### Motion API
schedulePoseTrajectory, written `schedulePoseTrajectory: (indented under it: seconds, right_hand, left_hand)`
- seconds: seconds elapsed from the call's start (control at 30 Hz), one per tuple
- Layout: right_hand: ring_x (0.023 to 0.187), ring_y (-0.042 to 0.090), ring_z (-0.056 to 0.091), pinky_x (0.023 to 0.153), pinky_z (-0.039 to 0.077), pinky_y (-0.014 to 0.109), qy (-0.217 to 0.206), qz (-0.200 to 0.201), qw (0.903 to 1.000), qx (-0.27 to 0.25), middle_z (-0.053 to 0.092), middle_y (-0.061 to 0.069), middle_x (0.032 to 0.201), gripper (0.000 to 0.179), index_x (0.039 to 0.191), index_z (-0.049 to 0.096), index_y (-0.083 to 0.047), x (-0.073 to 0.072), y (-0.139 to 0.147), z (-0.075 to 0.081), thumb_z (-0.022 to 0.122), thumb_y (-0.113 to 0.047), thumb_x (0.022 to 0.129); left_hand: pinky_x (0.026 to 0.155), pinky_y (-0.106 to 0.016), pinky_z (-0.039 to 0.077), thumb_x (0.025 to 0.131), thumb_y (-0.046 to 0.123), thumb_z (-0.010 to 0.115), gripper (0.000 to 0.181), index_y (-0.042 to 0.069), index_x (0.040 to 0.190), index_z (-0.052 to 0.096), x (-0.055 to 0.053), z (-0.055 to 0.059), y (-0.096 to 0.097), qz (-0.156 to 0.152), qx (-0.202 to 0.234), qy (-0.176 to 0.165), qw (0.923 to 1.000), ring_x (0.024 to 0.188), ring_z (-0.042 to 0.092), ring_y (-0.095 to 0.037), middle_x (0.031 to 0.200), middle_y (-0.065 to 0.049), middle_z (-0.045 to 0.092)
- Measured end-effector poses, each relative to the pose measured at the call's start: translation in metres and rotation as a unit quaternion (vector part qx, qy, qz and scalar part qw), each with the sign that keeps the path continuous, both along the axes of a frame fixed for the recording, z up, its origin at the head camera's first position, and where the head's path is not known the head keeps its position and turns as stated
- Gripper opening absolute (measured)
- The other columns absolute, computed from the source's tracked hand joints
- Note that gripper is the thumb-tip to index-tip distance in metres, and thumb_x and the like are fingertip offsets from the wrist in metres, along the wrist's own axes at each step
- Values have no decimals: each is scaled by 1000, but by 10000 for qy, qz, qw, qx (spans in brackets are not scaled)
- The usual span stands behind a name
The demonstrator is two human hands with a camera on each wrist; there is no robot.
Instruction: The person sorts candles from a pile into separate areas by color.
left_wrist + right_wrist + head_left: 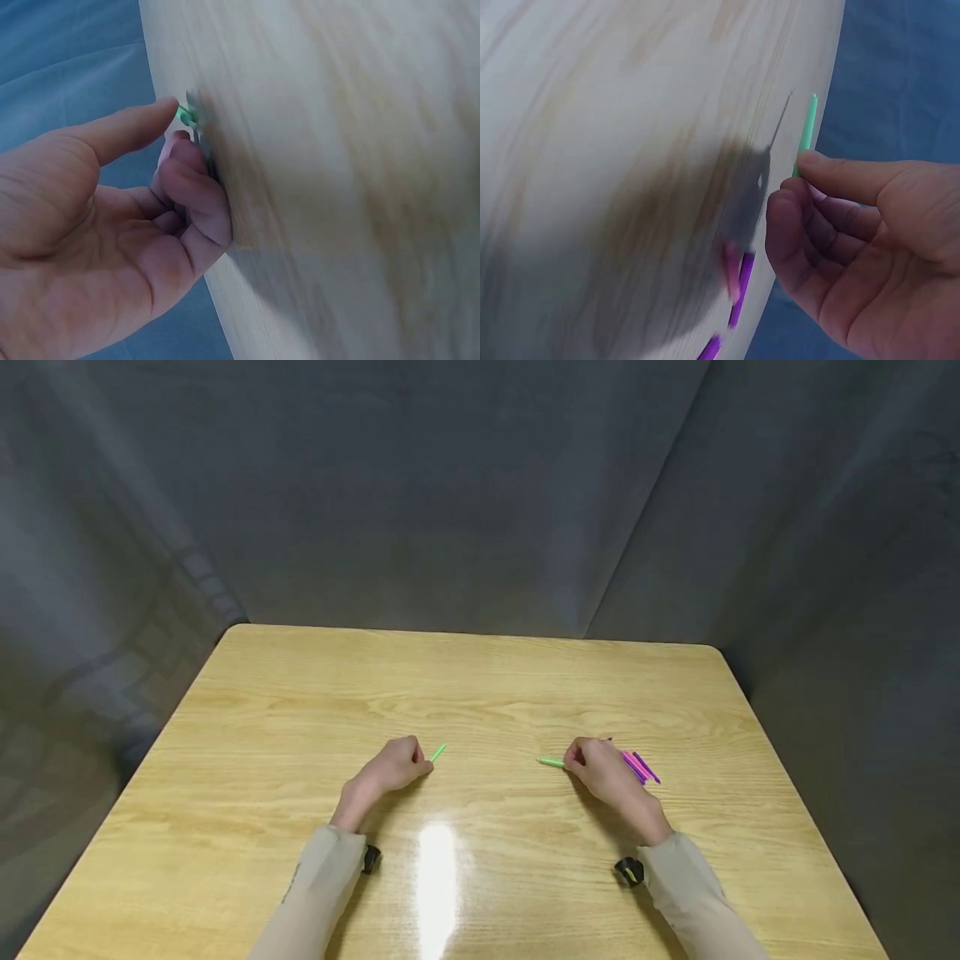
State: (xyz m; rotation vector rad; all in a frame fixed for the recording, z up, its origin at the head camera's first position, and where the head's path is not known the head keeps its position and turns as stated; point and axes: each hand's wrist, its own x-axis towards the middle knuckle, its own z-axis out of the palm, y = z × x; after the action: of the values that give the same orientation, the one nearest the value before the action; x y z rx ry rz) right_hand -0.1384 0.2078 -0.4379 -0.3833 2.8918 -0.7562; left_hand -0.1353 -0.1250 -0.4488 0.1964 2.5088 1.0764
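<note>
In the head view, my left hand is low over the table, left of centre. Its thumb and index finger pinch the near end of a thin green stick, whose other end points away to the right. The left wrist view shows that stick end-on at the thumb tip, partly hidden. My right hand pinches another green stick between thumb and index finger, and it points left. Seen from the right wrist, this stick is slim and slightly tapered, held off the tabletop above its shadow.
Several purple sticks and pink sticks lie side by side on the wooden table, just right of my right hand, which partly covers them. Dark grey curtains hang around the table's far and side edges.
</note>
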Motion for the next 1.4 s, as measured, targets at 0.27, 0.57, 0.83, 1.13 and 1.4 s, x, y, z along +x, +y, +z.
schedulePoseTrajectory:
  seconds: [0.27,0.57,0.83,1.13,1.4]
  right_hand:
    - [64,13,46,59,39,26,-288,252,9991,-206,55,0,71,10,79,63,-4,1,-23,-5,62,2,88]
    - [67,12,49,63,43,27,-332,417,9986,-35,58,-1,72,11,78,64,-7,-4,-33,-7,66,-1,88]
    - [68,11,51,65,46,28,-348,664,9972,-15,61,-2,74,9,81,66,-8,-10,-40,-9,66,-3,89]
    - [67,10,50,64,45,26,-345,761,9964,-137,60,-2,74,8,82,67,-8,-13,-39,-10,65,-3,88]
    - [66,9,48,62,42,25,-343,921,9949,-215,58,-3,71,7,81,67,-8,-15,-41,-10,67,-3,87]
  left_hand:
    - [62,-26,40,93,5,61,12,2,85,53,-1,0,6,24,-129,-39,9999,69,48,-18,81,-8,55]
    - [41,-19,20,97,10,57,47,15,55,35,-8,-1,14,107,-283,-122,9995,42,22,-7,47,5,27]
    - [39,-19,18,98,12,57,51,16,53,33,-14,2,16,275,-557,-132,9980,41,20,-7,46,5,25]
    - [41,-19,26,97,8,56,13,-4,97,51,-10,4,19,423,-521,450,9967,45,34,-10,60,-3,45]
    - [56,-24,43,93,2,60,5,1,90,57,-4,6,56,-369,-170,1254,9913,65,49,-15,76,-3,55]
